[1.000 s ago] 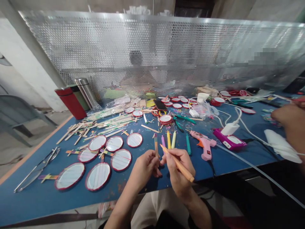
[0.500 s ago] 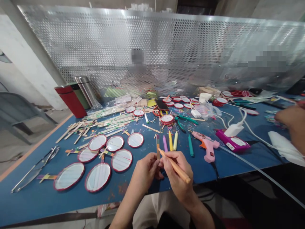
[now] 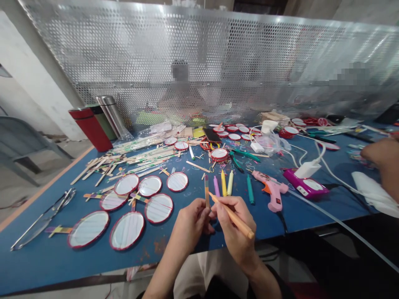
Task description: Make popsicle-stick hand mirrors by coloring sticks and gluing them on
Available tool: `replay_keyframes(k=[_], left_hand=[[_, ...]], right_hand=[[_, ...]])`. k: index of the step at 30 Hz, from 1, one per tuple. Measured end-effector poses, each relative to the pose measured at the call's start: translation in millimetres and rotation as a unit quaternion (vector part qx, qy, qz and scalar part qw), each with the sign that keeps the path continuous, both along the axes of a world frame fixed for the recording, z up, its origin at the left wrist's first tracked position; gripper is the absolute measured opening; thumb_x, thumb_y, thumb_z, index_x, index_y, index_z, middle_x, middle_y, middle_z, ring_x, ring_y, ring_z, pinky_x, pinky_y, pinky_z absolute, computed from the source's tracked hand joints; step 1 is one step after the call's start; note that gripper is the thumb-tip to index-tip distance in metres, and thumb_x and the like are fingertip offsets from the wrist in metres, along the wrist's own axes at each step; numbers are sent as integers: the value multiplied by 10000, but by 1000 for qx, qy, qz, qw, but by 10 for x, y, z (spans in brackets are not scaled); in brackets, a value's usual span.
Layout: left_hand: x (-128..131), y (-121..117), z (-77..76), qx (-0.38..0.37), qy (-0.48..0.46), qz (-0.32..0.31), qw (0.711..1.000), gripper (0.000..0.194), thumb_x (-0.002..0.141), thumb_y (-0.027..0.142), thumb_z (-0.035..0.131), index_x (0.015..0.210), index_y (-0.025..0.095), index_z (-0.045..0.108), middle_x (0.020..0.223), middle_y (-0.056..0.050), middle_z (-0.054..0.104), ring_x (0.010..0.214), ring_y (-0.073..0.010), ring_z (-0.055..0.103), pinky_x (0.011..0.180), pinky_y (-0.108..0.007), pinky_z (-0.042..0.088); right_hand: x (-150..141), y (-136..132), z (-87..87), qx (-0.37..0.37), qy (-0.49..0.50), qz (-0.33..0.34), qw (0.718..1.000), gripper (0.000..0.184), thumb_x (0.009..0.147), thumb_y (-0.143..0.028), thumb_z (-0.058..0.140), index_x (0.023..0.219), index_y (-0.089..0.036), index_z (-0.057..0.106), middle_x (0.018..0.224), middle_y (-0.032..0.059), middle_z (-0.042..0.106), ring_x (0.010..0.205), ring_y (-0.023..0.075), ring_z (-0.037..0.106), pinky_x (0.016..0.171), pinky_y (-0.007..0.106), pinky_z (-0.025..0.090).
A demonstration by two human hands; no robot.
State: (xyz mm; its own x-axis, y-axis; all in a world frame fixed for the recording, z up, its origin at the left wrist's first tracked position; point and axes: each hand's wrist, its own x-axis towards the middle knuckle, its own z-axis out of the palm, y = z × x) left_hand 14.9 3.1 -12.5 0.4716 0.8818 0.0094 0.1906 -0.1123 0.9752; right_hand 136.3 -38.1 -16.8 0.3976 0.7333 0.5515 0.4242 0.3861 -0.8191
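Near the table's front edge, my left hand (image 3: 195,220) pinches a popsicle stick (image 3: 207,192) that stands upright, its upper part coloured in bands of purple and orange-brown. My right hand (image 3: 238,226) grips an orange marker (image 3: 237,219), its tip close beside the stick; whether they touch I cannot tell. Just beyond my hands lie a purple marker (image 3: 216,186), a yellow marker (image 3: 223,182) and a pale yellow marker (image 3: 230,183). A teal marker (image 3: 250,190) is to their right. Round white discs with red rims (image 3: 127,230), several with coloured stick handles, spread out on the left.
A pink glue gun (image 3: 274,191) and a purple power strip (image 3: 305,185) with white cables lie right. Plain sticks (image 3: 146,155) pile up behind the discs. Glasses (image 3: 43,220) and a red bottle (image 3: 92,129) are left. A perforated metal panel (image 3: 140,54) closes the back; another person's hand (image 3: 382,155) shows at right.
The orange marker in my right hand has shifted slightly right, its tip drawing a little away from the stick. My left hand keeps its hold. The camera view has moved slightly.
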Motion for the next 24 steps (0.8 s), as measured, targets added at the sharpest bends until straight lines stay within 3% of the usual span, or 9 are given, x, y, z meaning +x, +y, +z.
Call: replay_keyframes(k=[3,9,13,19,24], left_hand=[[-1,-2,-12,-2,0,3,1000,178,890,362,457,834,214,537,558,27,614,485,-159,625,498,-233,486],[11,-2,-18,-22,-22,8,999,191,864,392,486,793,220,529,574,24,620,480,-167,645,473,-233,494],[12,5,-5,-5,-10,14,1000,182,858,383,490,805,218,545,575,21,622,482,-167,647,472,-231,494],[17,11,-27,-31,-15,10,999,204,864,407,491,785,222,524,560,27,613,475,-168,648,472,-232,495],[12,6,-29,-17,-21,9,1000,189,855,389,507,819,210,555,598,15,634,488,-166,649,475,-228,492]], right_hand=[[1,14,-1,-2,-5,29,1000,71,925,-243,553,898,-190,592,684,-12,645,563,115,649,550,212,548],[-7,29,-24,-12,26,-4,1000,81,928,-245,556,889,-196,606,729,-3,641,626,125,662,560,216,546],[-9,23,-29,-5,13,31,999,63,923,-248,560,904,-200,596,706,-20,643,551,101,625,546,209,544],[-16,32,11,4,26,-12,1000,61,922,-219,558,888,-201,606,707,-25,645,592,101,653,559,187,542],[-14,40,0,8,11,20,1000,40,912,-211,572,934,-207,605,734,-30,665,600,90,654,585,176,542]])
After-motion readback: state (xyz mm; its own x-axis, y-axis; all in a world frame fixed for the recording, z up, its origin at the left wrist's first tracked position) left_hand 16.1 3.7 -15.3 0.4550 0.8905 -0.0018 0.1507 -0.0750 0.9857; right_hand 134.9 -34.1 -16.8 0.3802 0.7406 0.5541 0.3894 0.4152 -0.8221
